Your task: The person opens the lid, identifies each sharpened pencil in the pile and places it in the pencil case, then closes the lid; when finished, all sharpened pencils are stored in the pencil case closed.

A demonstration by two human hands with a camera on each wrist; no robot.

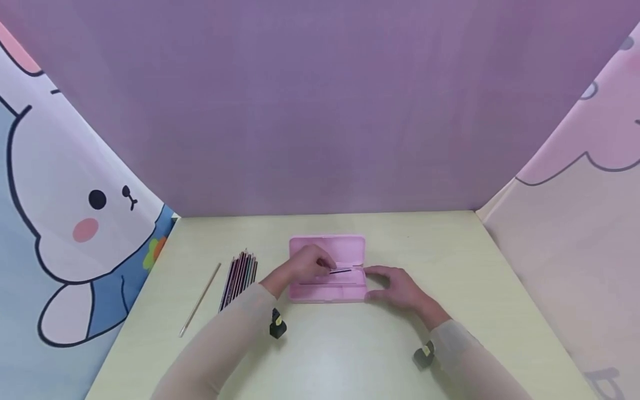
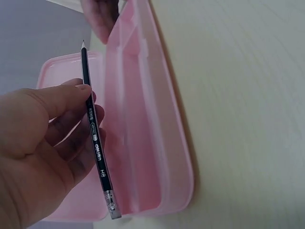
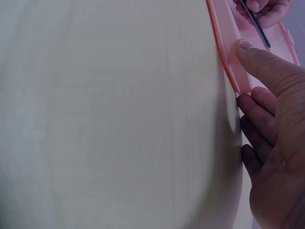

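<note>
An open pink pencil case (image 1: 327, 301) lies on the table with its lid (image 1: 345, 248) folded back. My left hand (image 1: 309, 262) is above it, pinching a black pencil (image 2: 96, 138) between thumb and fingers. The pencil has a sharpened tip at one end and a clear-looking eraser end at the other; HB is printed on its barrel. At the case's right end rests my right hand (image 1: 397, 286), thumb by the near corner and fingers extended along the outside wall. Its fingertips are right at the case's edge.
To the left of the case lies a row of dark pencils (image 1: 240, 278), partly covered by the left sleeve. Farther left is a single light wooden stick (image 1: 200, 300). A purple wall (image 1: 325, 111) stands behind the table (image 1: 330, 355), with cartoon-printed panels on both sides.
</note>
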